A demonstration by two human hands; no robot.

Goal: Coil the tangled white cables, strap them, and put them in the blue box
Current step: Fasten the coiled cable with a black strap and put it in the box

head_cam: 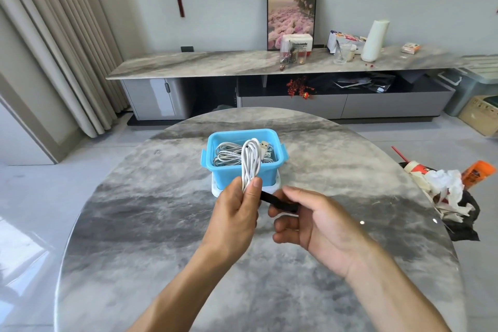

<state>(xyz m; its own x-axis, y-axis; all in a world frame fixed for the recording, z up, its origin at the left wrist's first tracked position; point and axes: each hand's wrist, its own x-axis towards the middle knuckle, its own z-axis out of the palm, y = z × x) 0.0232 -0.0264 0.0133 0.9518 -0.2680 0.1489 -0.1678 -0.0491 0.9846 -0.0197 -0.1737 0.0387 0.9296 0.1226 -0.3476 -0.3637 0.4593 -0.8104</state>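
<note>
Two hands, coiled cable (251,159), black strap (279,201)

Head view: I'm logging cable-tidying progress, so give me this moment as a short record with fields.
left hand: grips a coiled white cable, upright
right hand: pinches a black strap that runs toward the left hand
blue box: open on the marble table, other white cables inside
strapping: not yet closed round the coil

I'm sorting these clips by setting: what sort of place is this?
Most likely a home living room: a low media cabinet with a framed flower picture, floor-length curtains, and a round marble table.
</note>
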